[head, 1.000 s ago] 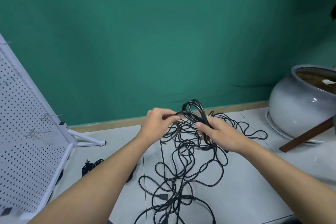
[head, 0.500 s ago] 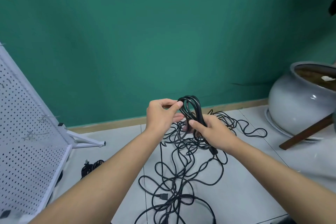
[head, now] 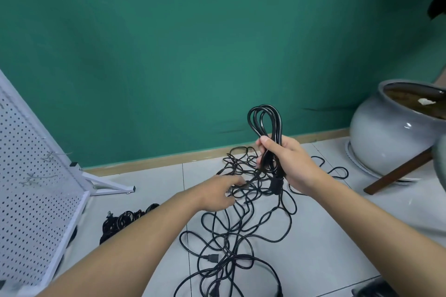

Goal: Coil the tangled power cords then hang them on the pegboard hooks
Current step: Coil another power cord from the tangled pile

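My right hand grips a bundle of coiled black cord, its loops standing up above my fist. From the bundle the cord runs down into a tangle of black power cords spread over the white floor. My left hand is lower, at the tangle's top, pinching a strand near a plug. A white pegboard leans at the left, with wire hooks sticking out of it.
A separate coiled black cord lies on the floor by the pegboard's foot. A big grey ceramic pot stands at the right with a brown wooden stick leaning against it. The green wall is close behind.
My left hand let go of the loops and dropped to the tangle on the floor. My right hand lifted the coiled bundle higher and to the right.
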